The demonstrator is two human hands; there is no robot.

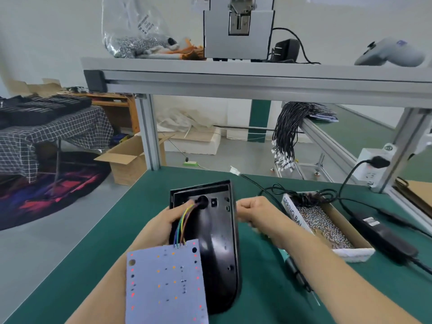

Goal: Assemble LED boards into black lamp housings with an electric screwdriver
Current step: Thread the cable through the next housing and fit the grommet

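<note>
Right hand (253, 210): fingers curled into a pinch at the housing's right edge; whether they hold a wire cannot be told.

Left hand (174, 219): fingers curled round the left side of the housing (219, 244), holding it tilted above the mat (105, 242).

Housing: long axis runs away from the person, open end far.

Wires (183, 226): run from the hole down to the board (163, 281), which hangs at the near-left, not yet seated.

Screwdriver (298, 274): on the mat under the right forearm, nearer the right hand.

Screw box (327, 224): to its right.

Glossy black plastic housing (217, 242); matt white LED board (163, 284); green matt mat (268, 300).
</note>
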